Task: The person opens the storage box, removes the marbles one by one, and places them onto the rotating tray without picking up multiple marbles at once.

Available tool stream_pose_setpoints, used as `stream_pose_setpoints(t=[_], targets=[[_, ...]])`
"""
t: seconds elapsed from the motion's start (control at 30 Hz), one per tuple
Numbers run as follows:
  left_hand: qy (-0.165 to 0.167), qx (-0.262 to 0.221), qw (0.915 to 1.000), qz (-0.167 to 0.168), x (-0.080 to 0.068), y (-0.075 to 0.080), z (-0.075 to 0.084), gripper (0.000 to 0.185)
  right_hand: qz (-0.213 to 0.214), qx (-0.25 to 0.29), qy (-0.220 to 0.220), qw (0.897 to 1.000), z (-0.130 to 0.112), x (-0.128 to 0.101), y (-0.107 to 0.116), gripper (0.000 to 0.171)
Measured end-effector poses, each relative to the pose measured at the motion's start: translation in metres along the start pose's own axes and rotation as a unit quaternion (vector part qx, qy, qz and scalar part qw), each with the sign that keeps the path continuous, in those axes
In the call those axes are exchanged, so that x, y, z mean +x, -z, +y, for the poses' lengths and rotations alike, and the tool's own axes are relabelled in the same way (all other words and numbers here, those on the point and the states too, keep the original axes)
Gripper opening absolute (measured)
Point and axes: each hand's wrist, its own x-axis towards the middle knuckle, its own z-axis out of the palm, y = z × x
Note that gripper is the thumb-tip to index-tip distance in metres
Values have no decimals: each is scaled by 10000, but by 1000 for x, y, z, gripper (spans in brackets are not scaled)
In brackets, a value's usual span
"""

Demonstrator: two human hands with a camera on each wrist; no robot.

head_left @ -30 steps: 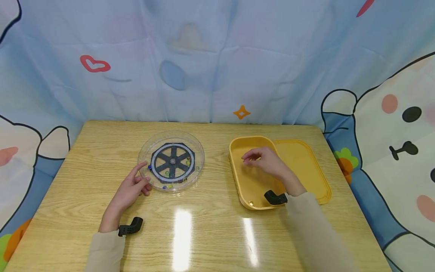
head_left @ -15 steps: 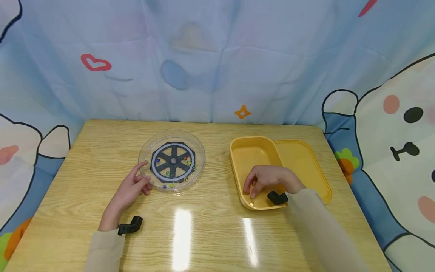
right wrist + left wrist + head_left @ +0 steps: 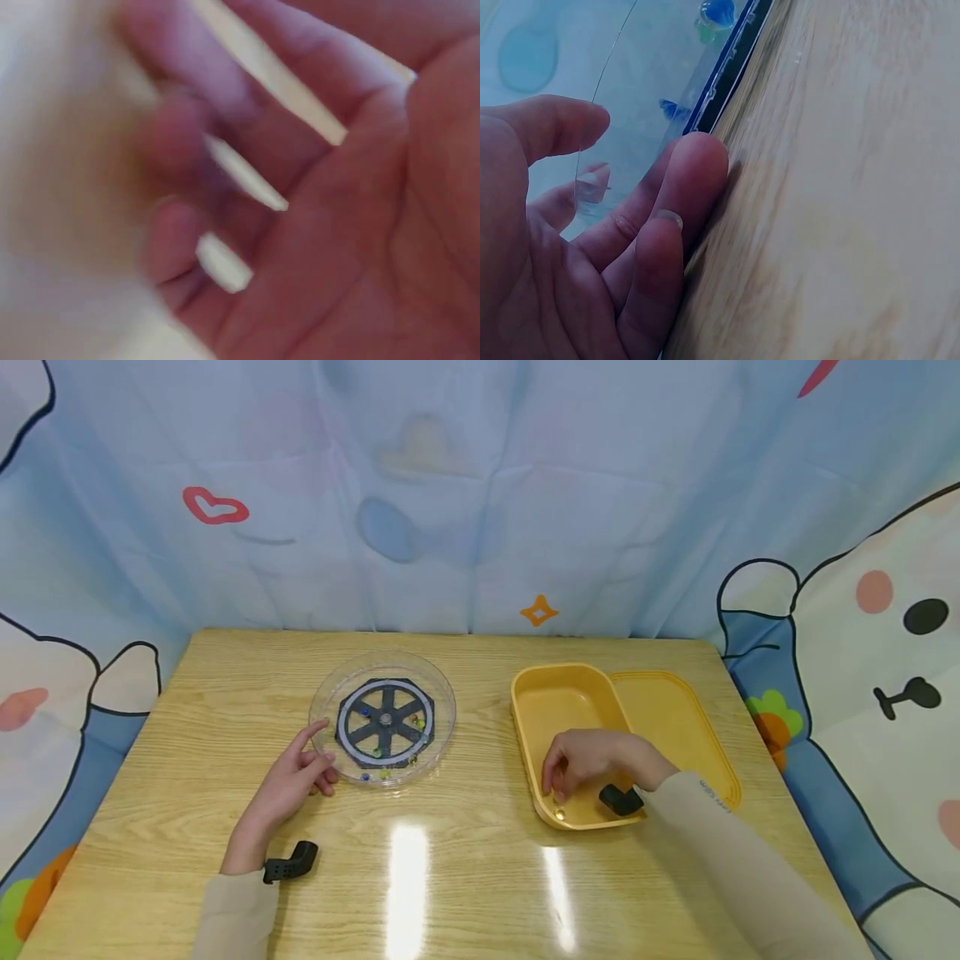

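Observation:
A clear round dish stands left of centre, with a dark six-spoked wheel inside and several small coloured marbles around it. My left hand rests against the dish's near left side, fingers spread along its rim. In the left wrist view, fingertips lie low by the dish wall, close to the wood. My right hand reaches down into a yellow box, fingers bent downward. A small amber marble shows just below its fingertips in the box's near corner. The right wrist view is blurred and shows bent fingers.
A flat yellow lid lies right of the box, partly behind the right forearm. The wooden table ends at the back against a blue patterned curtain. A black wrist camera sits at the left wrist.
My right hand has moved from over the middle of the box down to its near end, by the amber marble. A blue marble has shifted inward from the dish's left edge. The left hand stays put.

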Motion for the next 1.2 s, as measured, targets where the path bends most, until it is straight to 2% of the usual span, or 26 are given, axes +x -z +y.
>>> stream_pose_setpoints(t=[0.1,0.23,0.3,0.37,0.47,0.6,0.77,0.93,1.2], targets=[[-12,-47,10000,0,0,0,0,60,-337,183,-148,9992,0,-6,4,5],[-10,-65,10000,24,0,1,0,60,-1032,844,-171,9909,3,-7,4,10],[-24,-57,10000,36,0,1,0,60,-1177,1244,-42,9852,6,-6,3,15],[-22,-80,10000,38,0,1,0,60,-1131,1529,98,9817,8,-6,3,20],[-45,-104,9999,11,0,2,0,60,-776,1541,265,9846,12,-7,4,26],[-41,-120,9999,5,0,2,0,60,-198,1167,394,9922,16,-5,6,29],[-36,-88,10000,13,0,2,-1,60,559,642,579,9947,21,1,6,26],[11,-57,10000,66,1,1,0,59,1215,3,625,9906,22,8,5,18],[15,-34,10000,68,0,1,-1,59,1801,-414,635,9807,21,19,2,11]])
